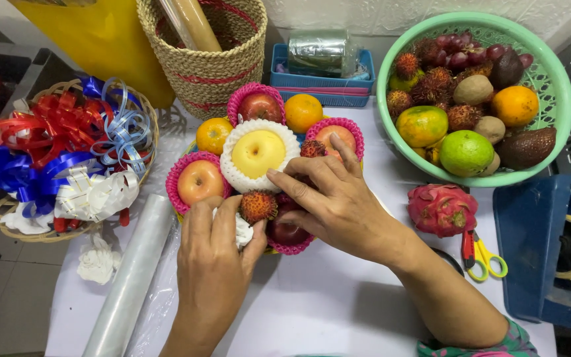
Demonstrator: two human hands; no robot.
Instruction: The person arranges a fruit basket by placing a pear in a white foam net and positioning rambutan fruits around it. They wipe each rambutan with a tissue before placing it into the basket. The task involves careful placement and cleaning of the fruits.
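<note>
A smooth yellow apple (258, 152) in a white foam net sits at the middle of the fruit arrangement. Just in front of it lies a spiky red rambutan (258, 206), between the two hands. The left hand (214, 264), nearer than the apple, pinches a crumpled white foam piece (242, 231) with curled fingers. The right hand (338, 205) spreads loosely, fingertips touching the apple's netting and a glossy dark red apple (287, 233) beneath its palm.
</note>
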